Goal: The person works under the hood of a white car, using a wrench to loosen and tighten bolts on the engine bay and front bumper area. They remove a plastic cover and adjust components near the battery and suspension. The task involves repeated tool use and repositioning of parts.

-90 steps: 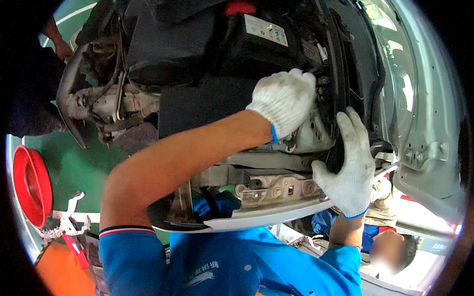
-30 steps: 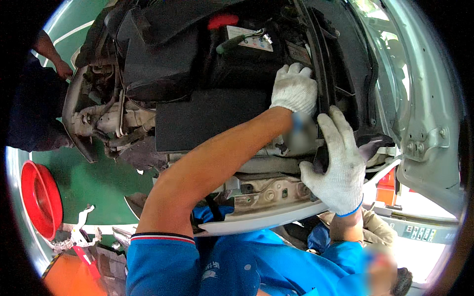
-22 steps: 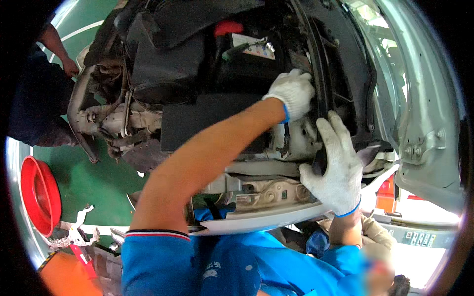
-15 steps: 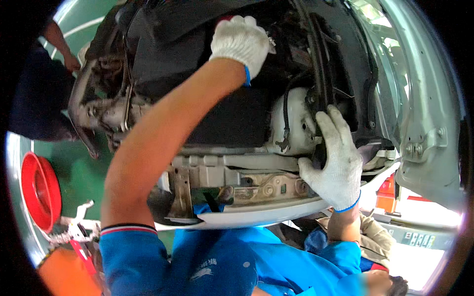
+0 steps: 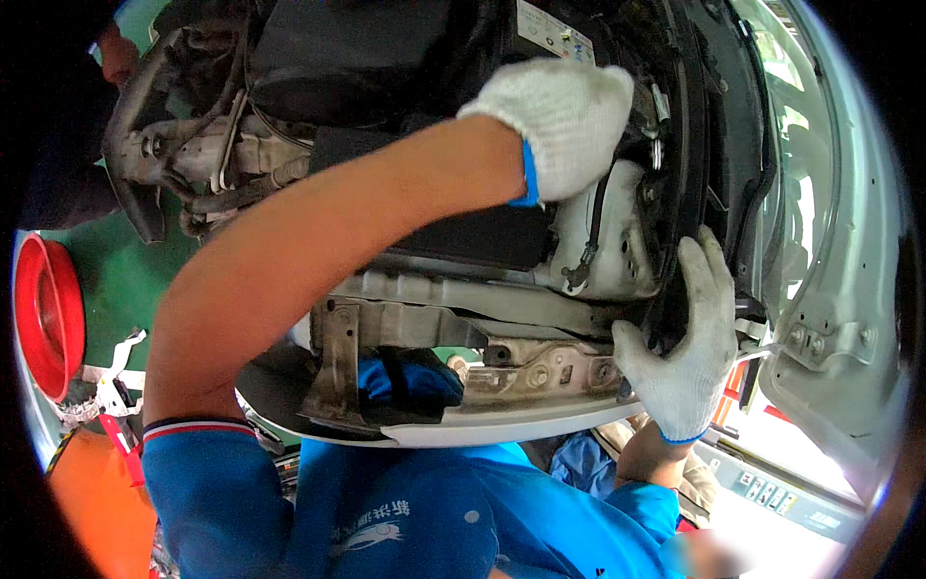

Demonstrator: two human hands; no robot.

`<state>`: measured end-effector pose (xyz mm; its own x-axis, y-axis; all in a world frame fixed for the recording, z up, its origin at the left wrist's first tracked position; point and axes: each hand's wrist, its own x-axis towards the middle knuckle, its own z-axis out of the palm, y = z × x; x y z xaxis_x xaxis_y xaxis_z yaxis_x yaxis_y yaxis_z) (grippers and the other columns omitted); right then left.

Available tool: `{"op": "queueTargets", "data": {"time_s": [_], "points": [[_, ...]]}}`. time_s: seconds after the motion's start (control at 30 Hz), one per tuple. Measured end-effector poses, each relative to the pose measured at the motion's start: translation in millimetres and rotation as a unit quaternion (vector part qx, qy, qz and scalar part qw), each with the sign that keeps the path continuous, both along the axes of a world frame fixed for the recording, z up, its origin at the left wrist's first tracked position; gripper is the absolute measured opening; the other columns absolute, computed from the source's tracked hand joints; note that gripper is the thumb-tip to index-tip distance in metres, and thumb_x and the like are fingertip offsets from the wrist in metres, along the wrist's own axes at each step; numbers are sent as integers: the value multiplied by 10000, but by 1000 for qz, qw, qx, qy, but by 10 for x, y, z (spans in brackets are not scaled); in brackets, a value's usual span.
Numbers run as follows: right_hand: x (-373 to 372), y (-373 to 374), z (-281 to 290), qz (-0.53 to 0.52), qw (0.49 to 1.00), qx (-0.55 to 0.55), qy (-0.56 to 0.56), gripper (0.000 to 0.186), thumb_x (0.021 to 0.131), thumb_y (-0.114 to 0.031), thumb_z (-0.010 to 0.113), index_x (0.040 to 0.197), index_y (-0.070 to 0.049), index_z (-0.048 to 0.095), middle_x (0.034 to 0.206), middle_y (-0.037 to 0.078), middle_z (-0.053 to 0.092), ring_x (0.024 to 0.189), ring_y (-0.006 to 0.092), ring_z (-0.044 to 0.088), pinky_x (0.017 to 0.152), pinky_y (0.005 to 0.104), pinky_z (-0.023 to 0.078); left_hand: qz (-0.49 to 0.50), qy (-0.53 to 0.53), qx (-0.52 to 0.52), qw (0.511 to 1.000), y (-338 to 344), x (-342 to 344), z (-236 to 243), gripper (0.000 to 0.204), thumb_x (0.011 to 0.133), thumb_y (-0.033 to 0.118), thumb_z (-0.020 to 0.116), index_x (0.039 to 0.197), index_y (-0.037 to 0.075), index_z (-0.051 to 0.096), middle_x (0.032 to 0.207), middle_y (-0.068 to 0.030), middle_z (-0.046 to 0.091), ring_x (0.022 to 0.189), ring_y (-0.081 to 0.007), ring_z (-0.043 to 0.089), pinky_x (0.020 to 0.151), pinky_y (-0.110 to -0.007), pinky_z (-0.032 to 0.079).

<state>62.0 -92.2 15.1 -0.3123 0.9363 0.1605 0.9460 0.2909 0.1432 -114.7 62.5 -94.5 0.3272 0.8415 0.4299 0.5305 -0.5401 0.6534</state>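
My left hand [image 5: 559, 125], in a white knit glove with a blue cuff, reaches across the car's engine bay. Its fingers are curled out of sight, so what they hold is hidden. A white label [image 5: 555, 31] on a black part lies just beyond it. Below its wrist are a pale body panel [image 5: 617, 236] and a thin black cable [image 5: 591, 236]. My right hand [image 5: 685, 343], gloved likewise, rests at the right front corner beside a long dark strip [image 5: 680, 193]. Its fingers are stretched out and the thumb is apart. The metal front crossmember [image 5: 424, 294] runs left of it.
A pale green body panel [image 5: 839, 232] curves along the right. The white bumper edge [image 5: 502, 425] crosses in front of my body. On the left are a red basin [image 5: 72, 318], an orange object [image 5: 101, 497] and another person's hand [image 5: 118, 56]. A grey panel with small labels [image 5: 772, 487] sits lower right.
My left hand has moved right and a little nearer, uncovering the white label. My right hand stays at the front corner. The whole view has shifted somewhat.
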Motion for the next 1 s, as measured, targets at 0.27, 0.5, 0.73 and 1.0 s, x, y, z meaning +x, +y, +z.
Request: {"op": "queueTargets", "data": {"time_s": [0.27,0.5,0.73,1.0], "points": [[-1,11,31,-6,1000,-6,9,901,593,-96,814,1450,-80,537,1499,273,496,1304,438,577,1036,460,536,-35,-47,8,998,-131,349,-134,173,911,162,641,1017,25,655,967,-207,691,915,-395,710,789,-493,589],[40,9,35,17,1000,3,22,902,592,-86,810,1452,-79,537,1492,275,506,1302,438,581,1033,454,539,-69,-47,54,995,-143,369,-120,181,897,130,641,1049,38,676,1021,-193,678,941,-383,707,805,-474,588],[48,14,23,18,1000,8,24,887,585,-75,796,1437,-67,548,1496,271,507,1319,438,567,1063,465,515,-144,-46,-7,989,-245,386,43,225,871,142,655,1033,-13,674,1015,-230,667,999,-390,689,871,-483,569],[72,21,56,0,999,-3,39,919,567,-73,772,1454,-32,532,1518,267,497,1396,413,514,1150,481,431,-134,-27,13,991,-337,383,71,204,887,139,640,1032,1,677,1059,-248,652,982,-408,690,854,-477,576]]}}
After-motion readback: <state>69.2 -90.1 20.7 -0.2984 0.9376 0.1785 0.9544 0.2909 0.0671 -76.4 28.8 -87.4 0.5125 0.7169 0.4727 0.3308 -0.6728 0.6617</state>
